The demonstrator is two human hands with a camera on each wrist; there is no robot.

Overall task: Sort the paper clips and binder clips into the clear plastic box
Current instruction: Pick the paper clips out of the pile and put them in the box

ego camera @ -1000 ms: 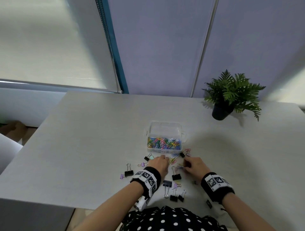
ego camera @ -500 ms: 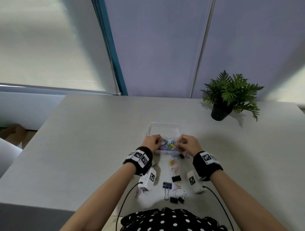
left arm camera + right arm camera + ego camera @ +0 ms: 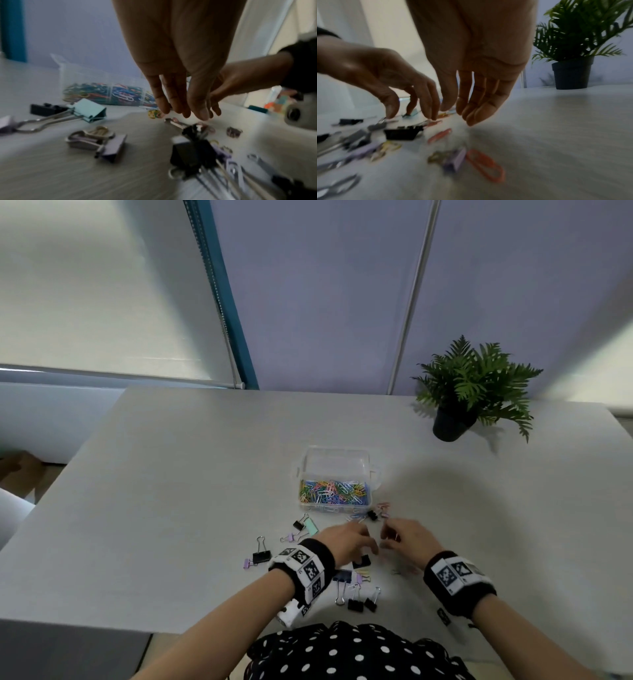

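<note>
We see a pale table (image 3: 171,491) from above, with a clear box (image 3: 337,474) near its middle as our landmark. The box's near compartment is full of coloured paper clips (image 3: 334,491), and its far part looks bare. Just in front of the box, both hands hang over the scattered clips. The left hand (image 3: 346,542) has its fingers (image 3: 173,100) straight and loosely together, pointing down, gripping nothing. The right hand (image 3: 407,539) is beside it, fingers (image 3: 471,102) relaxed and slightly apart, also holding nothing that we can see. Binder clips lie in front of the box: a mint one (image 3: 311,525) towards its left corner, a black one (image 3: 262,556) further left, and more black ones (image 3: 356,606) nearest the person. An orange paper clip (image 3: 485,165) lies under the right wrist. Far right of the box stands a potted fern (image 3: 472,385).
</note>
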